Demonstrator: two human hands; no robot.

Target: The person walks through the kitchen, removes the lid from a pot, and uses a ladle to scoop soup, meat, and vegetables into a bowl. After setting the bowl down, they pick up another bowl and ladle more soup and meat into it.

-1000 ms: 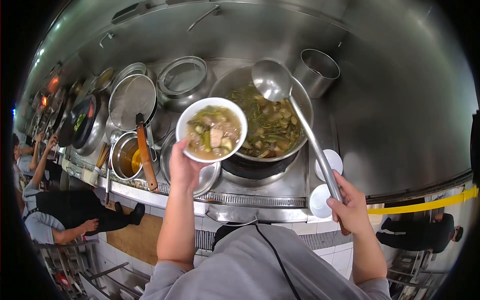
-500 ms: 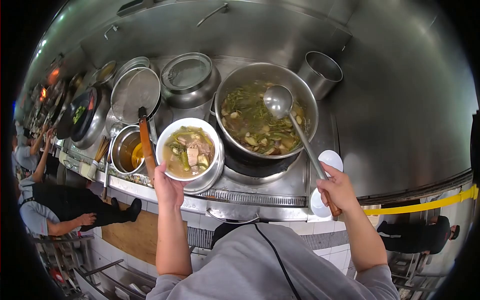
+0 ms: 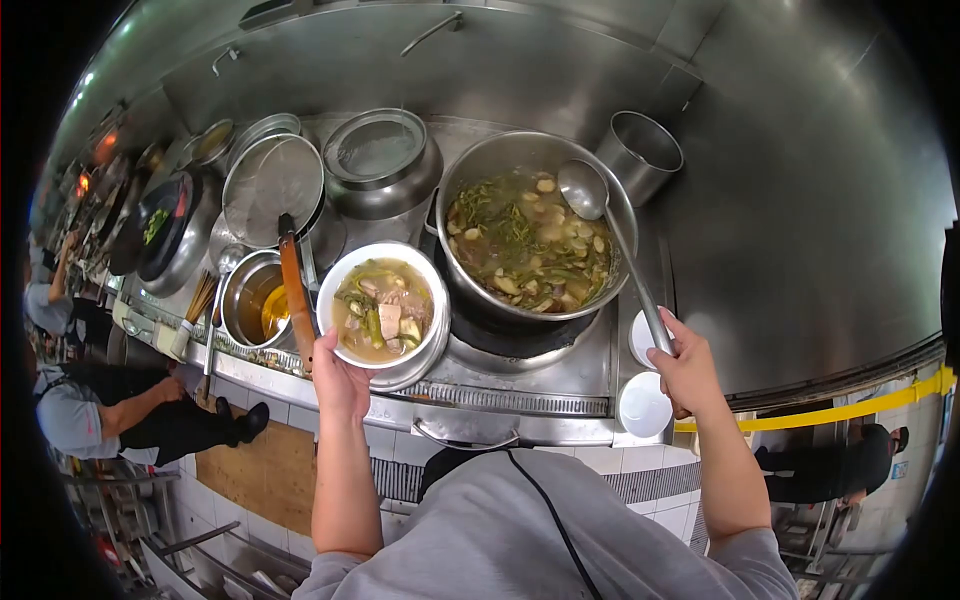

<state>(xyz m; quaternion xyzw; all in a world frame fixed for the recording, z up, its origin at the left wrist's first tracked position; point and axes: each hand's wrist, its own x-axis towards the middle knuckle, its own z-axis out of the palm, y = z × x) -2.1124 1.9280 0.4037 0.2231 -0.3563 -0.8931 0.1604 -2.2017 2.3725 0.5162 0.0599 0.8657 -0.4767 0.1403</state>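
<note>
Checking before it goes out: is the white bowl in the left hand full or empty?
Full. The bowl, held level by the left hand, shows broth with greens and pale chunks close to its rim.

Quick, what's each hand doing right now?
Left hand: closed, holding the white soup bowl by its near edge.
Right hand: closed around the ladle handle, with the scoop at the big pot.
</note>
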